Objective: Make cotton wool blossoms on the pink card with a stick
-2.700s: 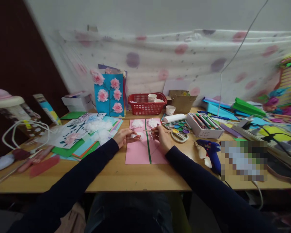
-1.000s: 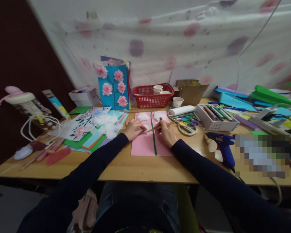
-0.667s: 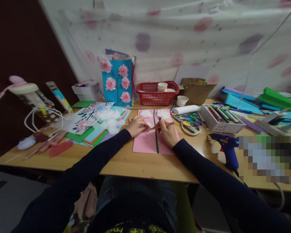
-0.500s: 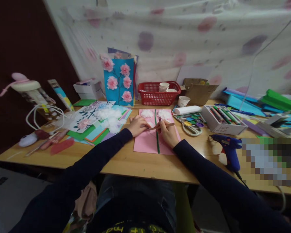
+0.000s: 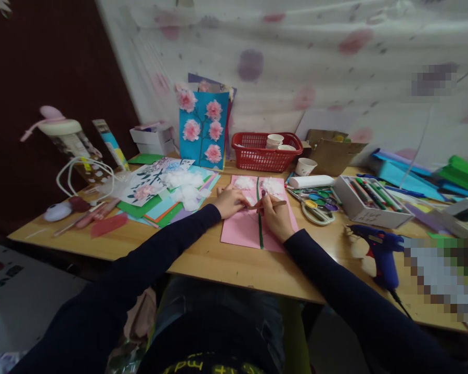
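Head view: the tabletop (image 5: 226,267) carries everything. Upright at the back stands the blue card (image 5: 187,148) with pink flowers, the red basket (image 5: 257,160) just beside it. The pink card (image 5: 237,231) lies flat on the tabletop in front of the person, a green line (image 5: 261,231) running down it and two white tufts (image 5: 245,182) near its far edge. Off to its right are the marker box (image 5: 370,215) and glue gun (image 5: 386,262). The right hand (image 5: 276,218) grips the stick (image 5: 278,203) over the pink card. Near the stick's far end, the left hand (image 5: 231,201) has its fingers bent over the pink card; whether they pinch something cannot be told.
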A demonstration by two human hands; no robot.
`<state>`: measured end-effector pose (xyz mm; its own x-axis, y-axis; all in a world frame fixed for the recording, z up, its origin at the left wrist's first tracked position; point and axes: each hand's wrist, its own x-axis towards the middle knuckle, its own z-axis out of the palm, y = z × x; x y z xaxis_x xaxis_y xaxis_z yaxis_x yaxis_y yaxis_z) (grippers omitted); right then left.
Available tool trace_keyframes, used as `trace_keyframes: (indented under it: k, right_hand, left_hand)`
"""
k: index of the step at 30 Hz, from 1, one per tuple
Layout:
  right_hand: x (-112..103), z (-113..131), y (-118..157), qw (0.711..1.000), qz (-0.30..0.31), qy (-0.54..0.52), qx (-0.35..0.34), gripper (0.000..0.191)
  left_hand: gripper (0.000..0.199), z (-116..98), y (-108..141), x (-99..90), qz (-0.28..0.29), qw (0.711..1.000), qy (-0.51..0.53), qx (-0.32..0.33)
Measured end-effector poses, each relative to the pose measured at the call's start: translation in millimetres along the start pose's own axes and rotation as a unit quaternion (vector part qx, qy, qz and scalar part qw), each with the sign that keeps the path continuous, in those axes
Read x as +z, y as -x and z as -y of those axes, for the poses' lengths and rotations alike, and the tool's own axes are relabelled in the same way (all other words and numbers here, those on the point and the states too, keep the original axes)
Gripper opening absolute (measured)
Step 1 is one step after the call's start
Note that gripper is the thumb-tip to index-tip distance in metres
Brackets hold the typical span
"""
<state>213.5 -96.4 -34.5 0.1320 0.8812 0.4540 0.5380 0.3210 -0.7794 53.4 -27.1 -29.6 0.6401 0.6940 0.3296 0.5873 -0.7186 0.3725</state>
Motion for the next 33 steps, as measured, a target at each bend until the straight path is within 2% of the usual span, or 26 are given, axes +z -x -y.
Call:
trace_keyframes:
  k: [5, 10, 13, 15, 17, 20, 23, 25, 28, 30, 32, 33]
  right_hand:
    - [1, 9, -2, 0.998, 0.015, 0.053, 0.019, 0.052]
    - [4, 14, -14, 0.996, 0.043, 0.077, 0.033, 0.050]
    - [5, 14, -18, 0.995, 0.049, 0.060, 0.056, 0.048]
    - [4, 12, -15, 0.997, 0.034, 0.026, 0.062, 0.046]
    - [3, 10, -11, 0.997, -0.007, -0.034, 0.071, 0.042]
    - [0, 5, -7, 0.983, -0.076, -0.136, 0.097, 0.037]
    - [-2, 3, -7, 0.970, -0.104, -0.180, 0.125, 0.034]
    - [-3, 2, -9, 0.965, -0.105, -0.186, 0.154, 0.034]
    - [-3, 3, -10, 0.960, -0.101, -0.193, 0.177, 0.037]
    - [-2, 3, -10, 0.957, -0.099, -0.205, 0.182, 0.040]
    - [-2, 3, -10, 0.953, -0.103, -0.214, 0.186, 0.040]
    - [-2, 2, -10, 0.953, -0.107, -0.217, 0.185, 0.039]
  left_hand:
    - [0.022, 0, 6, -8.6, 0.002, 1.000, 0.015, 0.001]
    - [0.070, 17, 15, -10.5, 0.026, 0.999, 0.016, -0.015]
    - [0.083, 21, 17, -10.6, 0.050, 0.998, -0.009, -0.032]
    - [0.084, 19, 18, -12.1, 0.063, 0.997, -0.018, -0.040]
    - [0.082, 16, 18, -13.7, 0.072, 0.996, -0.020, -0.043]
    - [0.082, 13, 19, -12.7, 0.082, 0.996, -0.016, -0.041]
    - [0.083, 16, 17, -11.2, 0.077, 0.996, -0.017, -0.037]
    - [0.073, 23, 15, -17.1, 0.060, 0.998, -0.015, -0.024]
    - [0.032, 44, 12, -44.2, 0.004, 0.999, 0.006, -0.038]
    - [0.020, 62, 15, -70.8, -0.068, 0.991, 0.023, -0.117]
    - [0.020, 80, 22, -95.6, -0.153, 0.966, 0.007, -0.207]
    - [0.020, 87, 25, -104.8, -0.172, 0.955, -0.016, -0.241]
